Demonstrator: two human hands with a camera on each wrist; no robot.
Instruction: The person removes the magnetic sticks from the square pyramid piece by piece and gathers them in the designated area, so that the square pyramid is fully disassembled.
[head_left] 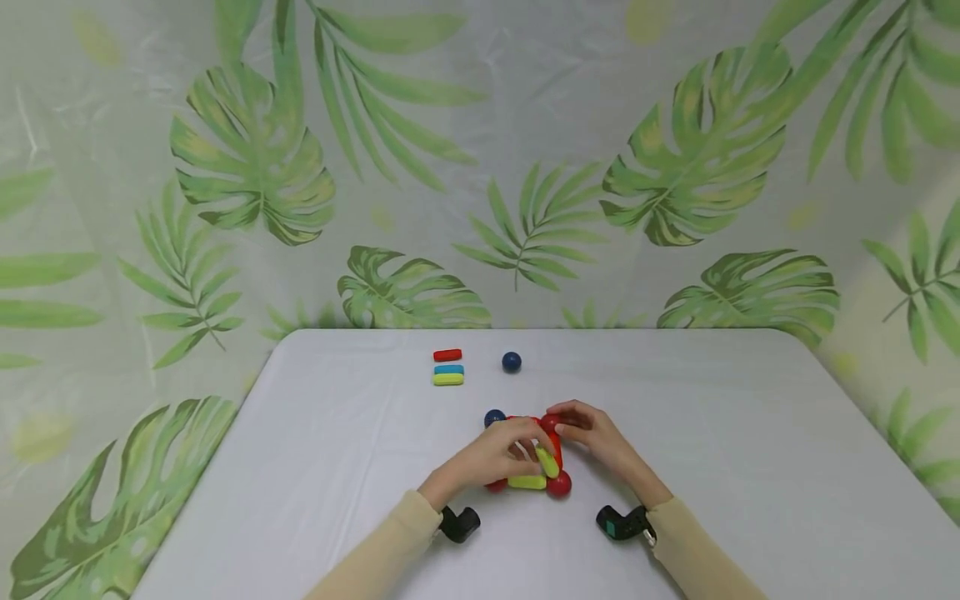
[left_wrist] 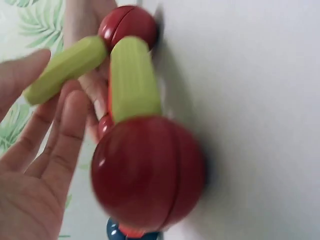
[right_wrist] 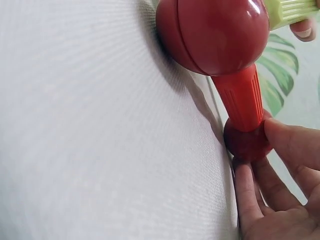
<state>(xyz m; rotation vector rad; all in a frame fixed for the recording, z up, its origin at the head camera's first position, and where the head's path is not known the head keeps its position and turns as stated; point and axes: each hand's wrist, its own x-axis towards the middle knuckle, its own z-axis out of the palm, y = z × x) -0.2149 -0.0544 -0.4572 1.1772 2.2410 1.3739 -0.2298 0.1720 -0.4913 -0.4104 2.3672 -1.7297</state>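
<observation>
On the table lies a four-cornered frame of magnetic-looking sticks and balls. Its corners are a near-right red ball [head_left: 558, 485], a far-right red ball [head_left: 550, 423], a near-left red ball [head_left: 496, 485] and a blue ball [head_left: 494, 418]. A yellow-green stick [head_left: 527, 482] forms the near side, a red stick [right_wrist: 239, 97] the right side. My left hand [head_left: 504, 452] pinches another yellow-green stick [left_wrist: 67, 69] between thumb and fingers, tilted up, its lower end at the near-right ball. My right hand [head_left: 597, 439] grips the far-right ball with thumb and fingertips. The left hand partly covers the frame.
Farther back on the white table [head_left: 712, 400] lie a loose red stick [head_left: 447, 355], a light blue stick [head_left: 448, 369] and a yellow-green stick [head_left: 448, 380]. A loose blue ball [head_left: 512, 362] sits right of them. A leaf-patterned curtain [head_left: 525, 167] hangs behind.
</observation>
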